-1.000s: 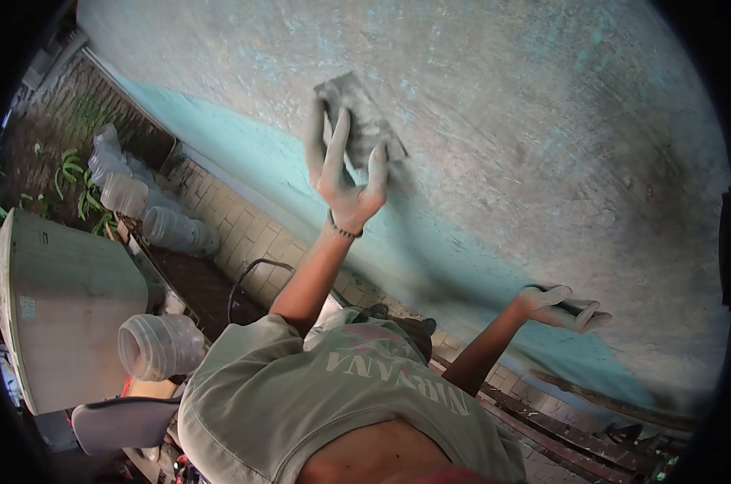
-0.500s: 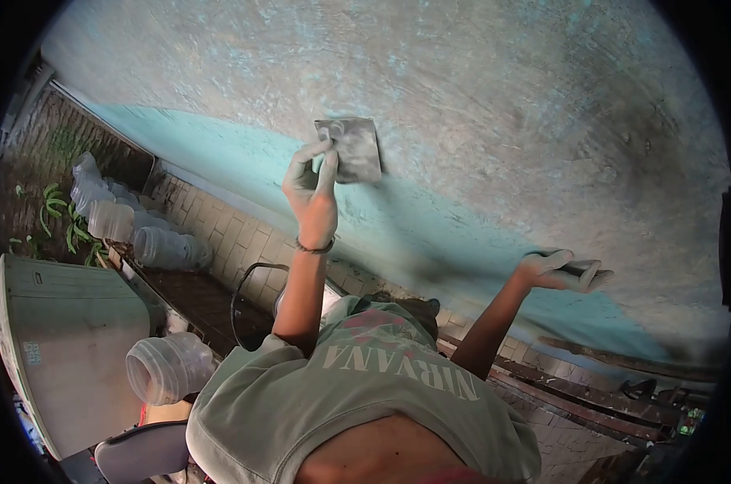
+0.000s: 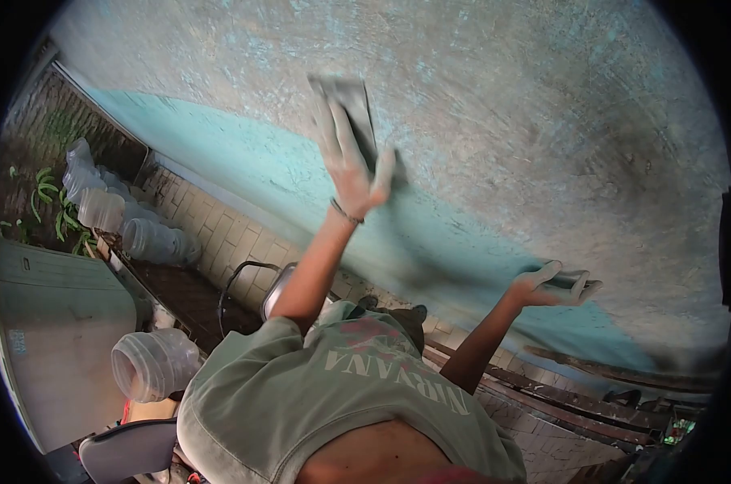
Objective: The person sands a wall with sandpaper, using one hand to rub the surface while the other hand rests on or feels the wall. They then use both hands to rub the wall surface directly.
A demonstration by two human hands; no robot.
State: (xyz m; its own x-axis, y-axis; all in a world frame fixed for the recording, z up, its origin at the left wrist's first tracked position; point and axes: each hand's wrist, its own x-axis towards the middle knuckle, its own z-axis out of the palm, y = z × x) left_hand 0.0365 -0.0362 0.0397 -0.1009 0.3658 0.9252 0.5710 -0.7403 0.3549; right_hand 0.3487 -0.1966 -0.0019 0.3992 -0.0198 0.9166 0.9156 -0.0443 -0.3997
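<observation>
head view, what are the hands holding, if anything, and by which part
The left hand presses a grey sheet against the wall, fingers over the left of its outward face; whether the right hand holds anything cannot be told.

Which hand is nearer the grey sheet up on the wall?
Left: the left hand is on the grey sheet, while the right hand is apart from it, farther right.

Left grip (image 3: 351, 181) splays atop a raised arm (image 3: 321, 266); right grip (image 3: 547, 289) curls loosely.
</observation>
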